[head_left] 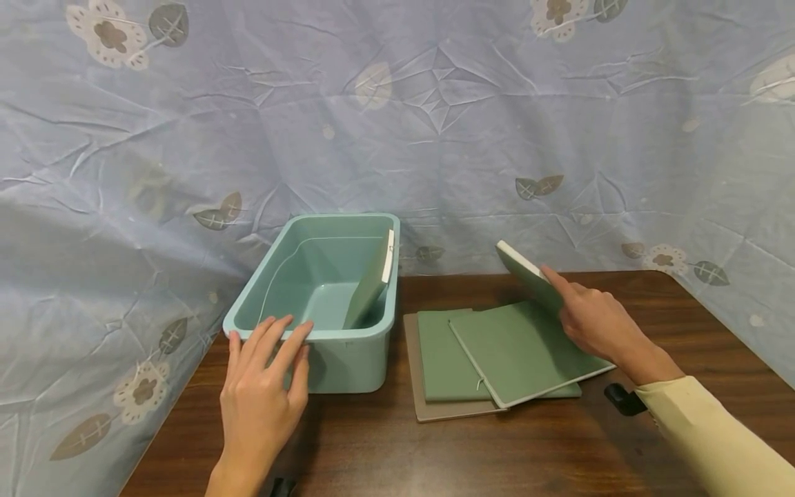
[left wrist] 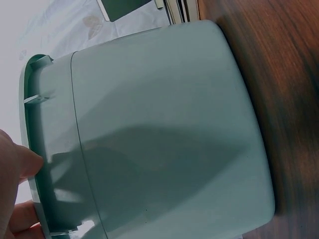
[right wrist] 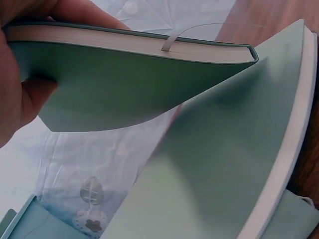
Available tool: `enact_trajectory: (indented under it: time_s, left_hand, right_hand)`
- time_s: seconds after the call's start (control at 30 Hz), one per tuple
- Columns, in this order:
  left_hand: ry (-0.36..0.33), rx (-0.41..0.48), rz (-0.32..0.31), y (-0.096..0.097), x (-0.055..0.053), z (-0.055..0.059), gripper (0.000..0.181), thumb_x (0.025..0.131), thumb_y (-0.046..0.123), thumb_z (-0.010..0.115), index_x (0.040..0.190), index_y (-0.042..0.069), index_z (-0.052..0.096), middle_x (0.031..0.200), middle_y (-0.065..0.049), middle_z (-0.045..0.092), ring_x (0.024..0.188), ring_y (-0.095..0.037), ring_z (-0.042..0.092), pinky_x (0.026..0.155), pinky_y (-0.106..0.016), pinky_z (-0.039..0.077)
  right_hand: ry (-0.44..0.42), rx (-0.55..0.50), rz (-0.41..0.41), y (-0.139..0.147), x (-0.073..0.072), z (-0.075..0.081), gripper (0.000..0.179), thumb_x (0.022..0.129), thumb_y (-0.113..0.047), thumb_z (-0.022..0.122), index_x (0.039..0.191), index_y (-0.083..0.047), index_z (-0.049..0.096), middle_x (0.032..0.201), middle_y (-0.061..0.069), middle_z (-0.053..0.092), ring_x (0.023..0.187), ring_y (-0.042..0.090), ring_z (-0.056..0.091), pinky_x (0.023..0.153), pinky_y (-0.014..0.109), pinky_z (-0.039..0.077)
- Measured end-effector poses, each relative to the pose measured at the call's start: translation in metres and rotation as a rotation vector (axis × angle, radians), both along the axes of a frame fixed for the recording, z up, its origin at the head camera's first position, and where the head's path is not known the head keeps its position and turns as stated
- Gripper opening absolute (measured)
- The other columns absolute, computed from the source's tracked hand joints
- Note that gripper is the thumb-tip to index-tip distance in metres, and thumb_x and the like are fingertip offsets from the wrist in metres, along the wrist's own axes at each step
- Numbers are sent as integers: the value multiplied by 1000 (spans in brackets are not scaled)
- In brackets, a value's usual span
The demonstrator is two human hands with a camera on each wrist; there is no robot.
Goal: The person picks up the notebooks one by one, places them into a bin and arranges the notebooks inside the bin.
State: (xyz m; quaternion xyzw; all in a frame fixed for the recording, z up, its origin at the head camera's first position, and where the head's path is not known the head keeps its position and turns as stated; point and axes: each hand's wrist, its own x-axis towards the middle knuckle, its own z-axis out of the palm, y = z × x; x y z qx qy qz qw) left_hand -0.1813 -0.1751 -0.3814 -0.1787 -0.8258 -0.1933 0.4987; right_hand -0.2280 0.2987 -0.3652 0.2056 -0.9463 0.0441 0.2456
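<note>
1. The left hand (head_left: 263,386) grasps the near rim of a teal bin (head_left: 348,362), thumb outside, fingers over the edge.
2. Right of the bin, on the wooden table (head_left: 435,462), a brown notebook (head_left: 456,409) lies beneath two overlapping green ones (head_left: 522,352).
3. The right hand (head_left: 596,324) pinches a tilted green notebook (head_left: 528,276) above that pile.
4. Inside the bin, another notebook (head_left: 370,283) leans against the right wall.
5. Flowered cloth (head_left: 435,172) hangs behind.
</note>
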Motion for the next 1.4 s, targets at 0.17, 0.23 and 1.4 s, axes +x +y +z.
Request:
enact_trajectory:
  time_s: [0.17, 0.23, 1.4]
  left_hand:
    - [3, 1, -3, 1, 0, 0, 29, 91, 14, 63, 118, 16, 73, 122, -11, 69, 119, -36, 60, 111, -70, 28]
    - [6, -8, 2, 0, 0, 0, 29, 91, 14, 63, 119, 16, 72, 122, -11, 69, 120, -36, 60, 111, -70, 29]
    - [14, -7, -1, 0, 1, 1, 29, 91, 14, 63, 118, 17, 72, 122, -10, 69, 119, -35, 60, 110, -71, 29]
  right_hand:
    - [45, 14, 30, -3, -1, 6, 72, 82, 3, 55, 150, -8, 35, 92, 19, 67, 48, 15, 41, 44, 34, 36]
    - [69, 20, 46, -4, -1, 9, 72, 81, 3, 56, 150, -7, 37, 89, 18, 66, 47, 14, 39, 44, 33, 36]
    - [271, 62, 140, -37, -2, 62, 74, 77, 5, 57, 148, -7, 42, 84, 19, 67, 41, 17, 41, 39, 39, 39]
